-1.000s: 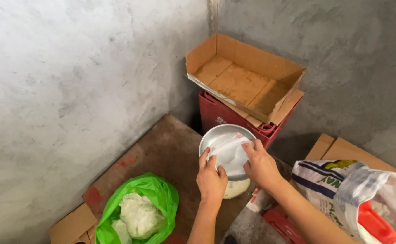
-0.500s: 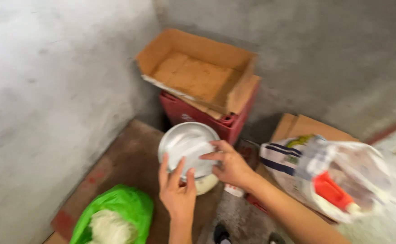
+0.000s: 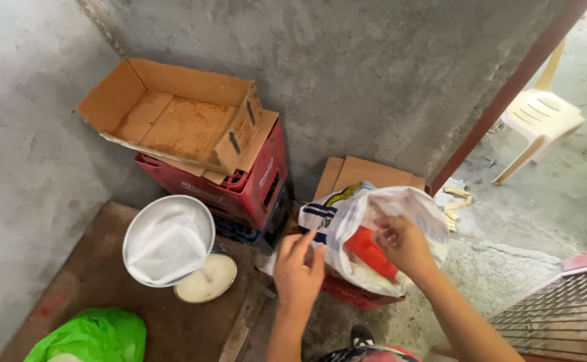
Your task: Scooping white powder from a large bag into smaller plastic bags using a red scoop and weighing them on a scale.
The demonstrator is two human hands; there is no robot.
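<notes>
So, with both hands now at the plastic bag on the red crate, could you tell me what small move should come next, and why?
Probably spread the bag's mouth wider. The right hand pinches the upper edge of the white plastic bag, and the left hand touches its near side with loose fingers, while a red item inside shows only partly through the folds. Opening it would likely expose the contents.

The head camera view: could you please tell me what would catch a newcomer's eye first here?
At centre, the left hand and right hand are at a white plastic bag with something red inside. Left of it a round metal pan lined with white plastic rests tilted over a pale lid. Behind, an open cardboard box sits on a red crate.
</notes>
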